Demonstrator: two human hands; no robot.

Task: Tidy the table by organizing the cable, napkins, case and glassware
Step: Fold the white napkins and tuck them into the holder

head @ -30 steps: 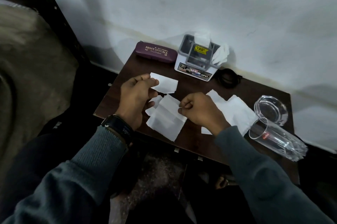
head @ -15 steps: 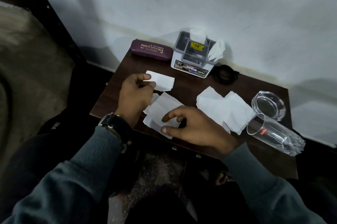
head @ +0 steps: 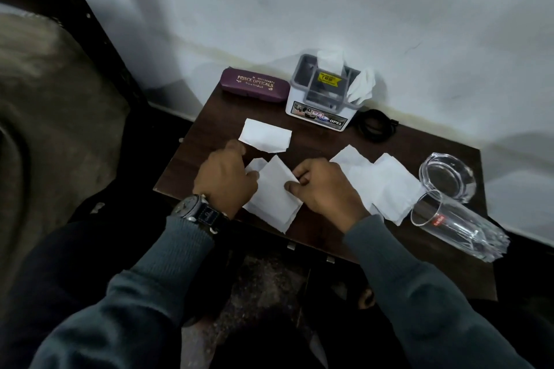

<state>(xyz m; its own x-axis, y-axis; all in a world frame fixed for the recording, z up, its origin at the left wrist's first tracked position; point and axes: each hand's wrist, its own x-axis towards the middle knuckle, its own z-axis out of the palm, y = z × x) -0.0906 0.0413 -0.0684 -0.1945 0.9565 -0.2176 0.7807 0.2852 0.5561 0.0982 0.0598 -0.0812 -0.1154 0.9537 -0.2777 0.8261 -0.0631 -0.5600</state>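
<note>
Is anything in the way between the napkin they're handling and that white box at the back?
Only a folded napkin, lying flat on the table between the held napkin and the white box. Lifted, it would likely clear that; nothing taller stands there.

1. The counter (head: 323, 146) is a small dark brown wooden top that stands against a white wall.
2. At the back left lies a maroon glasses case (head: 254, 89). Just beside it stands a white and grey organizer box (head: 317, 116).
3. A coiled black cable (head: 374, 126) lies right of the box, near the wall.
4. There are white napkins: a folded napkin (head: 265, 139) in the middle, a front napkin (head: 274, 197) at the near edge, and a loose pile (head: 386, 185) to the right.
5. At the right end sits a glass ashtray (head: 446, 176). Just beside it a clear tumbler (head: 458, 227) lies on its side, its mouth toward the pile.
</note>
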